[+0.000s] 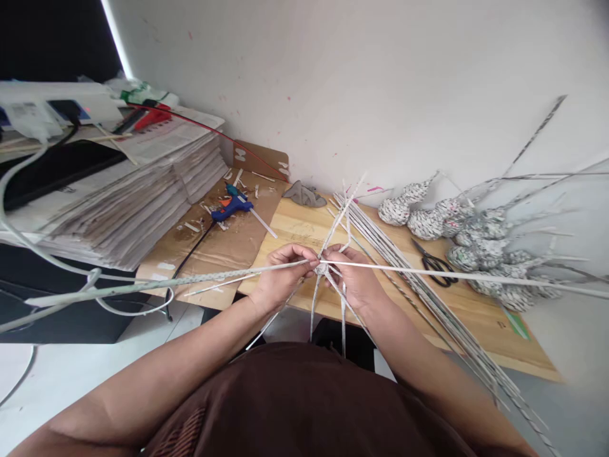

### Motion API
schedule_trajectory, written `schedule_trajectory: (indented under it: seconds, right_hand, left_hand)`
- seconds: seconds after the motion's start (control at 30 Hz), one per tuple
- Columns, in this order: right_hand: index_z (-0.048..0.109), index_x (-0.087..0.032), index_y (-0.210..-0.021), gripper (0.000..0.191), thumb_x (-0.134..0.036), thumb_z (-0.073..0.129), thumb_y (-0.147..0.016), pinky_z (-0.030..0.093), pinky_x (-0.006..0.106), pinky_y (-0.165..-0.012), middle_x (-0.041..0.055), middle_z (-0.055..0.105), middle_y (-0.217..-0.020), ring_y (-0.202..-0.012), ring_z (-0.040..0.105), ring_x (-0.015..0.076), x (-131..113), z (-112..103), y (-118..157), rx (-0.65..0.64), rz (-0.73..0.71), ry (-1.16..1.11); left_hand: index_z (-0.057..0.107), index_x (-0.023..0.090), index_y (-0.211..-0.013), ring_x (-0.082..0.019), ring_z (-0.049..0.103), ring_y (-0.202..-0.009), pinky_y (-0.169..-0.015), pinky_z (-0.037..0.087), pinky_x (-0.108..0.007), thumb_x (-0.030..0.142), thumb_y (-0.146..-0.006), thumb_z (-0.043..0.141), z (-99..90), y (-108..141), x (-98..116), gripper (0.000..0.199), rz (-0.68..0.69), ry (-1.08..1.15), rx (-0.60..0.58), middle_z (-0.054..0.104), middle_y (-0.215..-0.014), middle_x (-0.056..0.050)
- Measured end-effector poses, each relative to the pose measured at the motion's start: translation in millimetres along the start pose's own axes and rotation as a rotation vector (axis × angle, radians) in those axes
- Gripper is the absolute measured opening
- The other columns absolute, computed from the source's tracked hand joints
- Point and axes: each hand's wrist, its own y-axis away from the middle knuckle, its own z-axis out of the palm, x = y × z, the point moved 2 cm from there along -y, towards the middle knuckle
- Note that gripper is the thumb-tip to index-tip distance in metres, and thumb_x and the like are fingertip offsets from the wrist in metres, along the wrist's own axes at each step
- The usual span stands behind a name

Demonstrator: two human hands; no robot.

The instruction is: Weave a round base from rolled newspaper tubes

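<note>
In the middle of the head view, several rolled paper tubes cross at a small woven knot [322, 269] and fan out upward and downward from it. My left hand [280, 279] pinches a paper tube [228, 274] between thumb and fingertips at the left of the knot; its far part runs out to the left. My right hand [356, 276] closes on the knot's right side, where a long white paper tube [428, 273] stretches off to the right. Both sets of fingertips nearly meet, and they partly hide the weave.
A blue glue gun [233, 206] lies on cardboard [209, 244] among paper scraps. Stacked newspapers [157, 190] stand left. Right are a bundle of paper tubes [404, 273], black scissors [435, 265], and several woven gourd shapes [425, 222]. A grey cloth [304, 193] lies by the wall.
</note>
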Motion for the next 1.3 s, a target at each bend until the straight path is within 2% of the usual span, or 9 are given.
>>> schedule_trajectory:
  seconds: [0.2, 0.33, 0.47, 0.57, 0.7, 0.87, 1.03, 1.13, 1.3]
  right_hand:
    - [0.057, -0.018, -0.075, 0.029, -0.035, 0.078, -0.065, 0.049, 0.021, -0.044, -0.0037, 0.061, -0.061, -0.051, 0.056, 0.0104, 1.7, 3.6, 4.2, -0.006, -0.112, -0.031]
    - [0.059, -0.018, -0.078, 0.024, -0.032, 0.076, -0.070, 0.049, 0.021, -0.047, -0.0030, 0.062, -0.066, -0.054, 0.058, 0.0103, 7.3, 5.5, 4.5, -0.008, -0.177, -0.023]
    - [0.056, -0.020, -0.082, 0.021, -0.033, 0.071, -0.076, 0.049, 0.022, -0.050, -0.0037, 0.060, -0.068, -0.057, 0.057, 0.0104, 13.5, 6.5, 5.2, 0.040, -0.325, 0.038]
    - [0.055, -0.020, -0.082, 0.019, -0.033, 0.069, -0.079, 0.050, 0.023, -0.057, -0.0020, 0.062, -0.074, -0.064, 0.059, 0.0110, 14.7, 6.1, 7.8, 0.074, -0.490, 0.179]
    - [0.060, -0.020, -0.085, 0.015, -0.032, 0.067, -0.081, 0.050, 0.024, -0.062, 0.0013, 0.066, -0.078, -0.067, 0.062, 0.0127, 11.2, 4.1, 8.8, 0.049, -0.601, 0.390]
    - [0.067, -0.018, -0.088, 0.018, -0.035, 0.065, -0.083, 0.050, 0.026, -0.062, 0.0038, 0.069, -0.079, -0.065, 0.063, 0.0138, 4.1, -0.9, 6.5, 0.043, -0.568, 0.541]
    - [0.066, -0.019, -0.088, 0.019, -0.037, 0.062, -0.086, 0.049, 0.027, -0.059, 0.0040, 0.070, -0.077, -0.062, 0.062, 0.0143, 1.9, -3.9, 10.8, 0.048, -0.577, 0.673]
    - [0.066, -0.020, -0.089, 0.016, -0.034, 0.060, -0.088, 0.049, 0.029, -0.063, 0.0035, 0.070, -0.079, -0.063, 0.062, 0.0143, 0.2, -4.3, 16.0, 0.095, -0.691, 0.817]
    - [0.069, -0.020, -0.085, 0.012, -0.030, 0.062, -0.085, 0.047, 0.037, -0.082, 0.0069, 0.068, -0.088, -0.087, 0.060, 0.0219, -5.3, -4.5, 20.9, 0.223, -0.992, 1.101]
  left_hand:
    - [0.061, 0.013, -0.074, -0.005, 0.055, -0.058, -0.057, 0.046, -0.016, 0.022, -0.064, 0.082, -0.9, 1.3, -3.4, 0.025, -0.069, 0.058, 0.041, 0.063, -0.072, 0.001]
    - [0.056, 0.014, -0.074, -0.005, 0.055, -0.054, -0.052, 0.046, -0.015, 0.021, -0.060, 0.083, 3.2, 3.0, -0.4, 0.031, -0.168, 0.118, 0.081, 0.061, -0.070, 0.002]
    - [0.051, 0.016, -0.077, -0.007, 0.058, -0.051, -0.048, 0.047, -0.016, 0.013, -0.062, 0.079, 8.8, 2.0, 3.6, 0.031, -0.284, 0.187, 0.144, 0.060, -0.066, 0.003]
    - [0.050, 0.016, -0.077, -0.009, 0.060, -0.054, -0.052, 0.053, -0.020, 0.005, -0.066, 0.072, 10.3, 0.2, 5.3, 0.027, -0.347, 0.221, 0.181, 0.060, -0.065, 0.002]
    - [0.052, 0.014, -0.077, -0.010, 0.060, -0.060, -0.057, 0.058, -0.024, 0.003, -0.066, 0.072, 6.6, -1.2, 8.5, 0.025, -0.312, 0.186, 0.188, 0.059, -0.066, 0.001]
    - [0.058, 0.012, -0.081, -0.012, 0.062, -0.065, -0.059, 0.059, -0.025, 0.010, -0.062, 0.080, -0.1, -1.2, 11.0, 0.028, -0.284, 0.088, 0.118, 0.062, -0.073, -0.001]
    - [0.065, 0.010, -0.086, -0.015, 0.065, -0.074, -0.063, 0.059, -0.026, 0.014, -0.063, 0.081, -3.0, -1.0, 10.6, 0.029, -0.292, 0.068, 0.068, 0.066, -0.084, -0.006]
    - [0.067, 0.009, -0.085, -0.014, 0.065, -0.076, -0.066, 0.060, -0.027, 0.017, -0.065, 0.080, -3.5, -1.0, 9.5, 0.025, -0.282, 0.064, 0.061, 0.067, -0.085, -0.006]
    - [0.066, 0.009, -0.084, -0.015, 0.065, -0.078, -0.069, 0.059, -0.028, 0.021, -0.066, 0.081, -5.5, -1.4, 5.3, 0.026, -0.281, 0.029, 0.064, 0.067, -0.084, -0.006]
